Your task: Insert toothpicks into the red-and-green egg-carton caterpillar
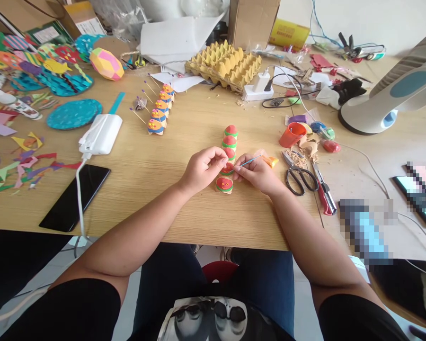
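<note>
Our two hands flank a row of red-and-green cups (pixel 229 153) on a wooden table (pixel 184 222), the row running away from us between them. Our left hand (pixel 206 166) brings thumb and forefinger together beside the second-nearest cup (pixel 227 167); we cannot tell whether anything sits in that pinch. Our right hand (pixel 253 171) pinches a thin blue stick (pixel 252 160) close to the same cup. Beyond our left hand stands a blue-and-orange row (pixel 159 112); just right of our right hand lie black-handled scissors (pixel 295 168).
</note>
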`<state>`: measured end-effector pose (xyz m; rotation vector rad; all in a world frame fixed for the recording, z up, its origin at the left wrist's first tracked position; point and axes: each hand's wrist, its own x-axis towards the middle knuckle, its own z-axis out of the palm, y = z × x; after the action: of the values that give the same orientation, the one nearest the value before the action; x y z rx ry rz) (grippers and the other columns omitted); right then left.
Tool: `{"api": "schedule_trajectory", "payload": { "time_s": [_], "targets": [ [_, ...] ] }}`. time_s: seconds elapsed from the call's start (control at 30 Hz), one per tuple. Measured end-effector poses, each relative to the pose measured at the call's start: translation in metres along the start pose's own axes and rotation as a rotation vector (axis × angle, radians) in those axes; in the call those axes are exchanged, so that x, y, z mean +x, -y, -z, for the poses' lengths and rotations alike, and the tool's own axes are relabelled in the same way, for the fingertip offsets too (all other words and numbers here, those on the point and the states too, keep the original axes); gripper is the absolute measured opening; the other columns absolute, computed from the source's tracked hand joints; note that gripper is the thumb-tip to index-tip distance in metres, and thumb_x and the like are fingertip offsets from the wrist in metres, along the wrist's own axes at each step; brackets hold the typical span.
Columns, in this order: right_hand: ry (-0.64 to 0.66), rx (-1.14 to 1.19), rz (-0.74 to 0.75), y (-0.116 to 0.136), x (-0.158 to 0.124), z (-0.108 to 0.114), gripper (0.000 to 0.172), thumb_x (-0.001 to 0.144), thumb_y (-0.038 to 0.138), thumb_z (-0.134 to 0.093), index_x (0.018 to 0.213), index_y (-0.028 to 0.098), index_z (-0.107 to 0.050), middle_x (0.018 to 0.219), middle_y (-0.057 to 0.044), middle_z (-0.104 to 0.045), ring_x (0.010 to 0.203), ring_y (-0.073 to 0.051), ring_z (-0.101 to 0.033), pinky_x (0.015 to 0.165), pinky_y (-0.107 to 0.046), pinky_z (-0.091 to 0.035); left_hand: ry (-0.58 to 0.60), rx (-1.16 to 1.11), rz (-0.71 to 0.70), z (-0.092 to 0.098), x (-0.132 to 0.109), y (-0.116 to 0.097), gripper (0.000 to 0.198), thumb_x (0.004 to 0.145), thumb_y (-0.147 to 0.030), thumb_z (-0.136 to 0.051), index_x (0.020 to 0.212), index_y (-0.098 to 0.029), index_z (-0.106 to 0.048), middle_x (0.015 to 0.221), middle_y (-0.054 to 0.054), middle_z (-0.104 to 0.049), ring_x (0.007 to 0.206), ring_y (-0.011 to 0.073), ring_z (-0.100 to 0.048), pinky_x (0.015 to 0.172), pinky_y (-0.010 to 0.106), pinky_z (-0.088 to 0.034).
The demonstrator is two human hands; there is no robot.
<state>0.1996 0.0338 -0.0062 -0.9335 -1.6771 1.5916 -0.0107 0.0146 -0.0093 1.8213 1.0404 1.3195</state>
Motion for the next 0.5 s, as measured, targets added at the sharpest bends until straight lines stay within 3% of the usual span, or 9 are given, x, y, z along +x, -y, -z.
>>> {"api": "schedule_trajectory", "payload": {
  "time_s": [0.5],
  "targets": [
    [-0.045, 0.011, -0.026, -0.0008, 0.0014, -0.0032, 0.047, 0.081, 0.063, -0.077, 0.09, 0.021, -0.058, 0.07, -0.001, -0.071, 0.059, -0.013, -0.06, 0.058, -0.027, -0.048, -0.033, 0.086, -0.012, -0.0006, -0.0004, 0.0016, 0.017, 0.097, -0.034, -0.063, 0.09, -0.019, -0.065, 0.081, 0.001, -0.072, 0.071, 0.0129, -0.066, 0.067, 0.024, -0.052]
  ]
}}
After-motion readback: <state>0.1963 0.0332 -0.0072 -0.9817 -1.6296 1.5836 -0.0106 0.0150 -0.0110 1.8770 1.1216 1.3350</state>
